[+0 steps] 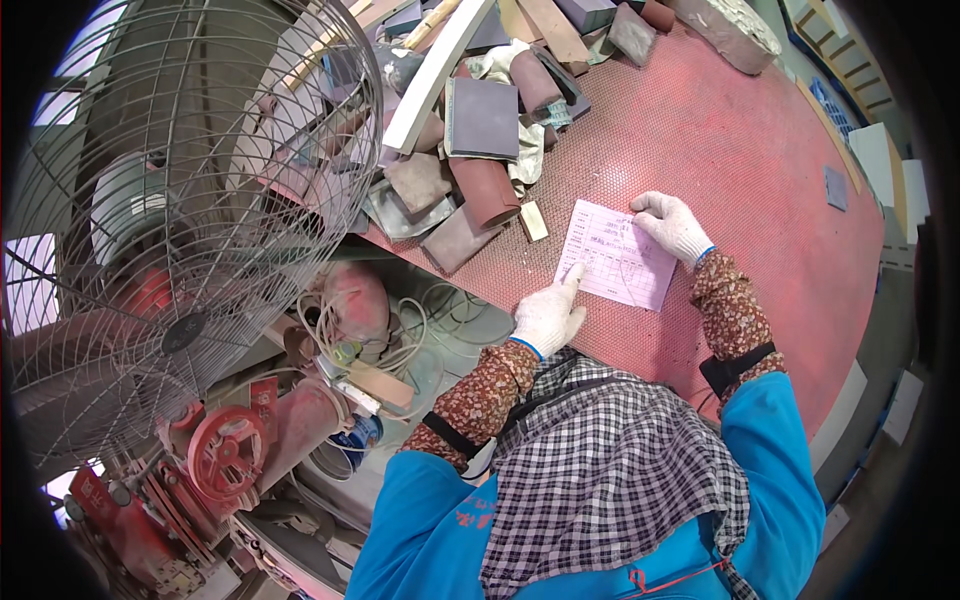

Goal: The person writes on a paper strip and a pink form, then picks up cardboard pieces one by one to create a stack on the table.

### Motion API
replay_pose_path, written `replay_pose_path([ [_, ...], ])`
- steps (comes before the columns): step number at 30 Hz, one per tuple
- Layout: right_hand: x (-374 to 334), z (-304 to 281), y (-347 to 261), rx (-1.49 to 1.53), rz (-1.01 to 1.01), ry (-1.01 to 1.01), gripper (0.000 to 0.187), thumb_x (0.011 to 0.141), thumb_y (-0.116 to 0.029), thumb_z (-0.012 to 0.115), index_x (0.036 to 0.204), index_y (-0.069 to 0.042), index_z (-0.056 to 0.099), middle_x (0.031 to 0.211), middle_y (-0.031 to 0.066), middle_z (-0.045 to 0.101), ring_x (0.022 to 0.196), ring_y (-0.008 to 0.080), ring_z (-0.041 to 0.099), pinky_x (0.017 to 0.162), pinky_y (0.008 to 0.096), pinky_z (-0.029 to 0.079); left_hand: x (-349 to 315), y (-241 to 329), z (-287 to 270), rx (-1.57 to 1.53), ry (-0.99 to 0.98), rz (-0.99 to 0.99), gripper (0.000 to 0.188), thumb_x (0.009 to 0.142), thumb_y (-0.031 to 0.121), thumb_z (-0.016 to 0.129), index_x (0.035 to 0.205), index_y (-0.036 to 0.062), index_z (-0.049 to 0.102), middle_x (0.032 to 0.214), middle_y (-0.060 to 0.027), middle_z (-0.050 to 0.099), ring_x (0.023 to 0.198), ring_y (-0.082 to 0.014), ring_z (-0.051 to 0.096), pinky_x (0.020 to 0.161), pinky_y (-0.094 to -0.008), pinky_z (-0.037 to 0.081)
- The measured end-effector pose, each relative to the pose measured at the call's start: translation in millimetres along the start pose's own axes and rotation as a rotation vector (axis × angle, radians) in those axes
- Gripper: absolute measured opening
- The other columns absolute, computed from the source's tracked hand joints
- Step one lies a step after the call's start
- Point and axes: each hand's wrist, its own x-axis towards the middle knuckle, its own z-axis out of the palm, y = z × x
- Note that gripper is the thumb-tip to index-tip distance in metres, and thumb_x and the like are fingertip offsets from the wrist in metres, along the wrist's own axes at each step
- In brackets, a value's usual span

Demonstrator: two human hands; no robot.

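Note:
A pale pink paper form with printed lines and handwriting lies on the red table. My right hand, in a white knit glove, has its fingers closed at the form's upper right edge. In a matching glove, my left hand is at the form's lower left, index finger stretched out onto the paper and the other fingers partly bent. It grips nothing that I can see. Brown flowered sleeve covers reach up both my forearms.
The red textured table carries a heap of sanding pads, sandpaper rolls and scraps at the far left. A small cream block lies near the form. A large caged fan and a red handwheel machine stand at left, with loose hoses.

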Motion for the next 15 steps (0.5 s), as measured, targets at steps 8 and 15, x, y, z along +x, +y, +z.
replay_pose_path([
  [8,-1.2,-0.6,-1.3,-0.004,0.002,0.005,0.034,0.099,-0.015,0.062,0.13,-0.001,0.067,0.122,0.0145,0.075,0.111,0.0223,0.072,0.101,0.0351,0.055,-1.0,2.8,-4.1,-0.014,-0.013,0.003,0.08,0.094,0.034,0.069,0.164,0.0225,0.034,0.1,-0.0142,0.074,0.093,-0.0357,0.074,0.085,-0.0484,0.059],
  [15,-0.3,0.3,2.1,-0.011,-0.01,0.019,0.033,0.099,-0.014,0.063,0.129,-0.001,0.068,0.119,0.0144,0.076,0.109,0.022,0.072,0.1,0.0349,0.056,-0.1,2.0,-0.5,0.006,-0.001,0.004,0.081,0.094,0.034,0.069,0.165,0.0226,0.033,0.101,-0.0141,0.074,0.093,-0.0358,0.074,0.085,-0.0485,0.059],
])
